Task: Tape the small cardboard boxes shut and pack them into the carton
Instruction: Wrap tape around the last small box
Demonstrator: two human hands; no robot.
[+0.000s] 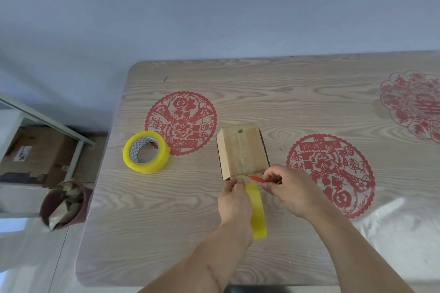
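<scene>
Lying near the middle of the wooden surface (285, 93), a small cardboard box (241, 150) rests with clear tape running along its top seam toward the near end. At that near edge the left hand (234, 200) pinches the end of a yellow tape strip (258, 211) between curled fingers, the strip trailing back toward the person beside the wrist. Just to the right, the right hand (289, 188) has its fingers curled round a thin red tool (257, 179), whose tip points left at the tape where it meets the box. A yellow tape roll (146, 152) stands on the surface to the left of the box, well apart from it. Red paper-cut decorations (181, 122) lie flat under the clear cover on the surface, one behind the roll, one right of the box, another at the far right. Off the surface on the left, a dark red bin (64, 204) holds crumpled scraps on the floor, beside a white frame (78, 147) with a large cardboard carton (40, 152) behind it.
</scene>
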